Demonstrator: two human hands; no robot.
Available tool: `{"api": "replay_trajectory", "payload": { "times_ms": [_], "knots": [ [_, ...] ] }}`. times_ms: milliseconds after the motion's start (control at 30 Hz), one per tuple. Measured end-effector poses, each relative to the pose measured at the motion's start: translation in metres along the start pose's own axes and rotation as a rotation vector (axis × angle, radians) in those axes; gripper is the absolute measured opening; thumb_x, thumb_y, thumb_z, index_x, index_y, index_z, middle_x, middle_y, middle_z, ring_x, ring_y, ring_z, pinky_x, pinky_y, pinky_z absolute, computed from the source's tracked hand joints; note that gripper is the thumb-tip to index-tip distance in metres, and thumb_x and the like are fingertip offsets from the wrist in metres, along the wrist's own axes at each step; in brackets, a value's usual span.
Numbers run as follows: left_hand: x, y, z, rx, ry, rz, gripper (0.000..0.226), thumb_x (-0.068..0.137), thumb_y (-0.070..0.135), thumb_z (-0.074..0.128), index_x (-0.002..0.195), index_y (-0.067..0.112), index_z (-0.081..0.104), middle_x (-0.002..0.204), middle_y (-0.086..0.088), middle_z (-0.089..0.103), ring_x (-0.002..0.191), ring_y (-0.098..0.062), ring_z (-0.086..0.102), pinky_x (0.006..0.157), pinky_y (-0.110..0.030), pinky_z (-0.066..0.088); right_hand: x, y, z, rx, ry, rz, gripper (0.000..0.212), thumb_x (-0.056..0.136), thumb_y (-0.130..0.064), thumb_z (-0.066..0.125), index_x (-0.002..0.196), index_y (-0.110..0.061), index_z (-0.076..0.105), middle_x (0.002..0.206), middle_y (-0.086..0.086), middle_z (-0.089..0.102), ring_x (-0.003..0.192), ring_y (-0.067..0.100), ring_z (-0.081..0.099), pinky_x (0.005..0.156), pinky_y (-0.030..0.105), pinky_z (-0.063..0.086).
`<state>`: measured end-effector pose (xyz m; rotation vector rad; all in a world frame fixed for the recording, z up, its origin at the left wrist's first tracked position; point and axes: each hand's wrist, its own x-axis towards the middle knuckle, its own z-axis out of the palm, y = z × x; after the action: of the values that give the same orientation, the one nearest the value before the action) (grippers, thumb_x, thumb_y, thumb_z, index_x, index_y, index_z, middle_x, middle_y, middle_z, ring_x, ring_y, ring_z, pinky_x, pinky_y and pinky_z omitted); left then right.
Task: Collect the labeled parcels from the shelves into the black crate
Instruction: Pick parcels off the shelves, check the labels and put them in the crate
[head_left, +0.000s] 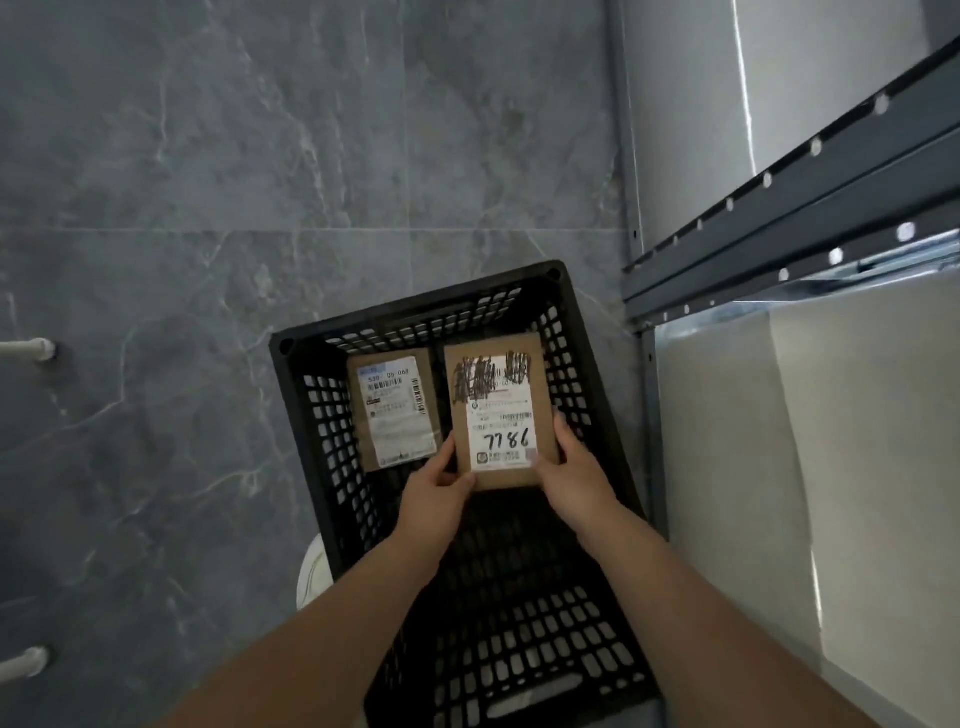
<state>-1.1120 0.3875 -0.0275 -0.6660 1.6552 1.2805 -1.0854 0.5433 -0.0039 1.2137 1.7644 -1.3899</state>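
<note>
A black lattice crate stands on the grey floor below me. Inside it, at the far left, lies a brown parcel with a white label. Beside it on the right is a second brown parcel, its label scribbled over in black and marked 7786. Both hands hold this second parcel by its near end over the crate's inside. My left hand grips the near left corner, thumb on top. My right hand grips the near right corner and edge.
Dark metal shelving with pale shelf boards runs along the right, close to the crate. Two white tube ends stick in from the left edge. Something white and rounded shows just left of the crate.
</note>
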Motion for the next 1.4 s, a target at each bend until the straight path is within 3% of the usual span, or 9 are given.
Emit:
{"api": "replay_trajectory", "payload": {
  "times_ms": [133, 233, 333, 467, 633, 767, 933, 1100, 1400],
  "knots": [
    [0.033, 0.009, 0.004, 0.013, 0.061, 0.100, 0.068, 0.090, -0.006, 0.059, 0.145, 0.030, 0.043, 0.117, -0.002, 0.064, 0.107, -0.014, 0.061, 0.095, -0.025, 0.050, 0.031, -0.014, 0.033, 0.027, 0.104, -0.043, 0.033, 0.100, -0.036, 0.044, 0.131, -0.046, 0.044, 0.121, -0.015, 0.058, 0.108, 0.009, 0.057, 0.091, 0.021, 0.045],
    [0.043, 0.003, 0.009, 0.014, 0.062, 0.129, 0.072, 0.082, -0.008, 0.058, 0.145, 0.025, 0.046, 0.128, -0.001, 0.060, 0.118, -0.015, 0.058, 0.106, -0.032, 0.047, 0.046, -0.017, 0.050, -0.045, 0.096, 0.044, 0.071, 0.095, -0.040, 0.050, 0.153, -0.043, 0.010, 0.157, 0.004, 0.026, 0.135, 0.028, 0.040, 0.112, 0.047, 0.034],
    [0.037, -0.009, 0.013, 0.026, 0.064, 0.115, 0.074, 0.077, -0.006, 0.050, 0.146, 0.022, 0.044, 0.139, -0.002, 0.054, 0.125, -0.016, 0.055, 0.105, -0.033, 0.047, 0.048, -0.016, 0.044, -0.208, -0.005, 0.154, 0.091, 0.099, -0.027, 0.053, 0.153, -0.037, -0.020, 0.164, 0.008, -0.012, 0.150, 0.031, 0.014, 0.119, 0.045, 0.019],
    [0.006, 0.010, 0.021, 0.162, 0.022, 0.164, 0.072, 0.088, -0.011, 0.045, 0.152, 0.018, 0.030, 0.147, 0.010, 0.036, 0.138, -0.008, 0.034, 0.119, -0.032, 0.028, 0.025, -0.021, 0.038, -0.551, -0.025, 0.044, 0.101, 0.094, -0.011, 0.055, 0.151, -0.028, -0.026, 0.159, 0.006, -0.033, 0.151, 0.032, -0.001, 0.121, 0.047, 0.014],
    [-0.052, 0.056, 0.015, 0.341, -0.098, 0.342, 0.066, 0.093, -0.014, 0.041, 0.150, 0.018, 0.034, 0.148, 0.012, 0.033, 0.134, 0.002, 0.031, 0.115, -0.014, 0.019, -0.031, -0.048, 0.025, -0.615, 0.016, -0.043, 0.085, 0.099, -0.014, 0.047, 0.156, -0.023, -0.014, 0.159, 0.006, -0.033, 0.152, 0.030, -0.003, 0.122, 0.050, 0.016],
    [-0.103, 0.114, 0.009, 0.473, -0.063, 0.472, 0.056, 0.100, 0.000, 0.041, 0.153, 0.017, 0.032, 0.158, 0.003, 0.030, 0.146, -0.009, 0.025, 0.123, -0.033, 0.019, -0.086, -0.107, -0.014, -0.637, 0.086, -0.123, 0.083, 0.099, -0.021, 0.051, 0.158, -0.024, -0.007, 0.162, 0.007, -0.026, 0.152, 0.028, -0.004, 0.119, 0.046, 0.020],
    [-0.193, 0.237, 0.000, 0.625, 0.033, 0.692, 0.053, 0.104, 0.012, 0.039, 0.155, 0.017, 0.023, 0.163, 0.003, 0.016, 0.150, -0.009, 0.008, 0.123, -0.028, 0.007, -0.178, -0.219, -0.088, -0.772, 0.231, -0.451, 0.072, 0.102, -0.017, 0.042, 0.158, -0.018, -0.003, 0.165, 0.004, -0.017, 0.152, 0.024, 0.002, 0.121, 0.039, 0.017],
    [-0.318, 0.372, -0.016, 0.674, 0.247, 0.988, 0.052, 0.103, 0.013, 0.039, 0.154, 0.012, 0.025, 0.162, -0.003, 0.021, 0.151, -0.016, 0.011, 0.122, -0.031, 0.006, -0.314, -0.338, -0.159, -0.860, 0.519, -0.705, 0.065, 0.104, -0.024, 0.032, 0.158, -0.012, -0.003, 0.163, 0.006, -0.021, 0.151, 0.018, -0.018, 0.123, 0.041, -0.008],
    [-0.619, 0.512, -0.032, 0.793, 0.744, 1.604, 0.070, 0.096, 0.047, 0.000, 0.157, 0.015, 0.016, 0.164, 0.003, 0.011, 0.151, -0.010, -0.001, 0.122, -0.032, -0.009, -0.627, -0.452, -0.271, -0.729, 1.054, -1.032, 0.069, 0.104, -0.032, 0.032, 0.157, -0.013, -0.008, 0.163, 0.005, -0.023, 0.151, 0.018, -0.019, 0.122, 0.044, -0.013]
  ]
}}
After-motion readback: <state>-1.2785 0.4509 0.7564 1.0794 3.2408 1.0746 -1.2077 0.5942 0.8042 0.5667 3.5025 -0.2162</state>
